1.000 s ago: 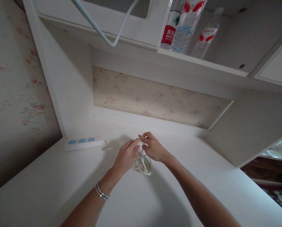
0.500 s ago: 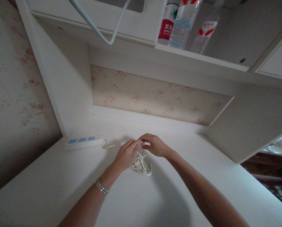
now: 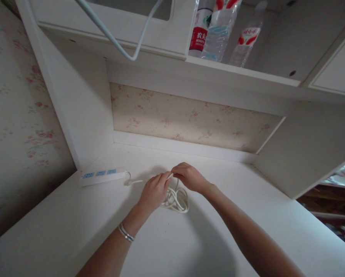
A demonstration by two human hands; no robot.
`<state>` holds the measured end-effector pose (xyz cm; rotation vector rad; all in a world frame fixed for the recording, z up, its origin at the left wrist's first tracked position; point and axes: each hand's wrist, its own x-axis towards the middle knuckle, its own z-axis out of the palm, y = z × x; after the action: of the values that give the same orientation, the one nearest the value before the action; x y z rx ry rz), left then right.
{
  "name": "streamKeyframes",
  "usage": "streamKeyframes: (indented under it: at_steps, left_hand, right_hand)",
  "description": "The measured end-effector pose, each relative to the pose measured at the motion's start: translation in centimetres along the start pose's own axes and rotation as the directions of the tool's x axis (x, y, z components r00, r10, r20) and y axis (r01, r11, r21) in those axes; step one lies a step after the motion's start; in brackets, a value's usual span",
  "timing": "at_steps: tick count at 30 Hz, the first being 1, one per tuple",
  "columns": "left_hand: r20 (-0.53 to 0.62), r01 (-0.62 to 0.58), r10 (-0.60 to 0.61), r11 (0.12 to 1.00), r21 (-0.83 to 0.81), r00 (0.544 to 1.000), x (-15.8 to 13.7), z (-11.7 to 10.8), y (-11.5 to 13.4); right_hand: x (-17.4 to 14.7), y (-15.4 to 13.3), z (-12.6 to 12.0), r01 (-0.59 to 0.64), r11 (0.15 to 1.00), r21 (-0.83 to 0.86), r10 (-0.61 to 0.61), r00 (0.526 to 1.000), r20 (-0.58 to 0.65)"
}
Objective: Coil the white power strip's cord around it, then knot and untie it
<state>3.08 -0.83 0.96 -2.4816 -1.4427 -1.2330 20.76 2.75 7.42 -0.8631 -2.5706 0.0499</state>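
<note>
A white power cord (image 3: 176, 201) hangs in loose coils beneath my hands, just over the white desktop. My left hand (image 3: 154, 189), with silver bangles at the wrist, is closed around part of the cord. Close beside it, my right hand (image 3: 189, 176) pinches the same cord between thumb and fingers. A short stretch of cord shows between the two hands. To the left lies the white power strip (image 3: 103, 177) with blue socket faces; its cord leaves the right end and runs toward my left hand, which hides part of it.
Above the desk (image 3: 149, 246) is a cabinet shelf (image 3: 242, 75) holding several plastic bottles (image 3: 218, 34). A pale cable (image 3: 111, 36) loops down in front of the cabinet at upper left. White side panels (image 3: 80, 111) stand at both ends.
My hands have drawn slightly apart at the fingertips, showing more cord between them. The coils below have shifted a little to the right. The view has tilted slightly.
</note>
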Motion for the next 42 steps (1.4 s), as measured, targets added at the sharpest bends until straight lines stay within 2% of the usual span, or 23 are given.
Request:
streamKeyframes:
  at_steps: [5, 8, 10, 15, 18, 20, 23, 26, 28, 31, 33, 38, 40, 42]
  left_hand:
    - [0.032, -0.025, 0.02, 0.989, 0.149, 0.999, 0.5, -0.3, 0.2]
    - [0.051, -0.046, 0.04, 0.993, 0.112, 0.998, 0.8, -0.5, 0.2]
    - [0.061, -0.056, 0.053, 0.997, 0.052, 0.997, 0.8, -0.6, 0.1]
    - [0.005, -0.013, 0.013, 0.996, -0.089, 1.0, 0.4, -0.6, -0.1]
    - [0.01, -0.025, 0.027, 0.99, -0.14, 1.0, 0.3, -0.5, -0.1]
    - [0.034, -0.053, 0.06, 0.982, -0.184, 0.998, 0.4, -0.4, 0.0]
    - [0.017, -0.031, 0.038, 0.953, -0.3, 0.999, 0.5, -0.2, 0.0]
    - [0.003, 0.011, -0.01, 0.913, -0.409, 1.0, 0.6, -0.2, 0.0]
    - [0.009, 0.021, -0.019, 0.896, -0.444, 1.0, 0.5, -0.2, 0.0]
    - [0.023, 0.022, -0.013, 0.894, -0.448, 1.0, 0.4, -0.2, 0.1]
    - [0.032, 0.023, -0.01, 0.904, -0.426, 0.999, 0.4, -0.1, 0.2]
    - [0.085, 0.045, -0.009, 0.901, -0.43, 0.996, 0.6, -0.1, 0.7]
    - [0.109, 0.055, -0.006, 0.888, -0.457, 0.994, 0.7, -0.2, 0.9]
    - [0.114, 0.065, -0.011, 0.875, -0.48, 0.993, 0.7, -0.2, 1.1]
  right_hand:
    - [0.3, 0.5, -2.9, 0.047, 0.984, -0.175, -0.016, 0.985, 0.174]
    - [0.4, -0.2, -3.2, 0.046, 0.961, -0.271, -0.006, 0.989, 0.147]
    - [0.3, -0.5, -2.7, 0.025, 0.964, -0.264, 0.001, 0.995, 0.099]
    - [-0.1, 0.1, -0.8, -0.127, 0.992, -0.023, 0.129, 0.989, 0.074]
    - [-0.5, 0.9, -0.3, -0.233, 0.942, 0.242, 0.223, 0.972, 0.069]
    - [-0.8, 1.4, -0.3, -0.319, 0.834, 0.451, 0.286, 0.948, 0.141]
    - [-1.5, 1.9, -0.1, -0.432, 0.559, 0.708, 0.315, 0.9, 0.301]
    - [-2.3, 1.6, 0.2, -0.45, 0.296, 0.843, 0.348, 0.872, 0.344]
    - [-2.8, 1.0, 0.3, -0.421, 0.182, 0.889, 0.361, 0.869, 0.338]
    - [-3.6, -0.1, -0.1, -0.389, 0.099, 0.916, 0.354, 0.874, 0.333]
    - [-4.1, -0.7, -0.5, -0.388, 0.096, 0.917, 0.35, 0.875, 0.334]
    - [-5.4, -1.5, -0.1, -0.429, 0.201, 0.881, 0.361, 0.868, 0.34]
    - [-5.5, -1.7, 0.6, -0.4, 0.292, 0.869, 0.385, 0.88, 0.276]
    - [-5.4, -2.0, 1.0, -0.309, 0.47, 0.827, 0.388, 0.914, 0.12]
